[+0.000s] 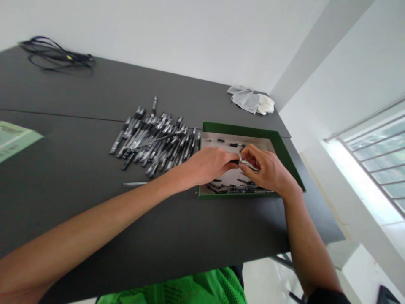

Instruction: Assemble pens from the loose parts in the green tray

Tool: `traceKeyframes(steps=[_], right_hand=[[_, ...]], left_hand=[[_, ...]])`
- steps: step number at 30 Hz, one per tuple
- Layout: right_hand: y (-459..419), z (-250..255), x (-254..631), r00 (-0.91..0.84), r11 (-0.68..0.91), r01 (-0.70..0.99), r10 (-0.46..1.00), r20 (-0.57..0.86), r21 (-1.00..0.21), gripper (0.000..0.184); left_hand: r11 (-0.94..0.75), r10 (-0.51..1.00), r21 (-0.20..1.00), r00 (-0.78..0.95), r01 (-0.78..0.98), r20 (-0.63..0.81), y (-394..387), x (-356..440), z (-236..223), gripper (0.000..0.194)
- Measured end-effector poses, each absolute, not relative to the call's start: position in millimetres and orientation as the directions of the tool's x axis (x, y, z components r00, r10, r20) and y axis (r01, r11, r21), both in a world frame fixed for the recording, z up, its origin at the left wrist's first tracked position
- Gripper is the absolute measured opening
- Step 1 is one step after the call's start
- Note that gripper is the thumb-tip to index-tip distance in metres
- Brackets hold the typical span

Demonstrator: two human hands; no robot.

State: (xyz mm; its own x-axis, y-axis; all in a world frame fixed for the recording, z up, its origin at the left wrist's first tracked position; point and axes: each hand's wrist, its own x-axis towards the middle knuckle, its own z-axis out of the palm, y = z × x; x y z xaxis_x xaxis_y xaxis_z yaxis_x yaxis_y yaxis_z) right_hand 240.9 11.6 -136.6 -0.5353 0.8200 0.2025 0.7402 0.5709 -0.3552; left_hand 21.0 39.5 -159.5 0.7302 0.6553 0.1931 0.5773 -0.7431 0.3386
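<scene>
Over the green box [252,129], my left hand [210,166] is closed on a pen [243,161] with a dark end and a clear or silvery part. My right hand [268,169] pinches the same pen from the other side, its fingertips close to those of the left. Part of the pen is hidden by the fingers. Inside the box, several black-and-clear pens [236,189] lie along the near wall, and small black pieces [221,140] lie near the far wall. Left of the box spreads a heap of black-and-clear pens [158,137].
A single pen [134,183] lies apart, in front of the heap. Black cables [57,55] are coiled at the back left of the dark table [152,245]. White gloves [249,100] rest at the back right. A light green box or packet [15,140] sits at the left edge.
</scene>
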Motion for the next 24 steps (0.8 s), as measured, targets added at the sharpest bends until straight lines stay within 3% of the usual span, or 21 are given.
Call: traceKeyframes(steps=[4,9,14,19,24], right_hand=[[13.8,-139.1,241.3,-0.534,0.582,0.74,0.813,0.233,-0.337,0.014],[15.5,-140.0,245.1,-0.533,0.56,0.761,0.828,0.176,-0.329,0.039],[11.2,-135.3,241.9,-0.525,0.558,0.745,0.829,0.194,-0.365,0.015],[13.6,-138.4,241.0,-0.534,0.572,0.744,0.82,0.206,-0.346,0.011],[15.5,-138.4,243.6,-0.538,0.565,0.741,0.823,0.182,-0.364,0.032]], left_hand=[[-0.742,0.658,0.328,0.728,0.585,0.191,39.3,20.6,-159.8,0.029],[-0.741,0.659,0.33,0.728,0.585,0.19,39.0,20.0,-159.9,0.031],[-0.739,0.66,0.339,0.728,0.583,0.187,38.4,20.7,-157.4,0.027],[-0.749,0.652,0.32,0.732,0.581,0.198,39.0,20.6,-158.3,0.027],[-0.748,0.655,0.319,0.727,0.583,0.208,39.8,20.4,-160.4,0.028]])
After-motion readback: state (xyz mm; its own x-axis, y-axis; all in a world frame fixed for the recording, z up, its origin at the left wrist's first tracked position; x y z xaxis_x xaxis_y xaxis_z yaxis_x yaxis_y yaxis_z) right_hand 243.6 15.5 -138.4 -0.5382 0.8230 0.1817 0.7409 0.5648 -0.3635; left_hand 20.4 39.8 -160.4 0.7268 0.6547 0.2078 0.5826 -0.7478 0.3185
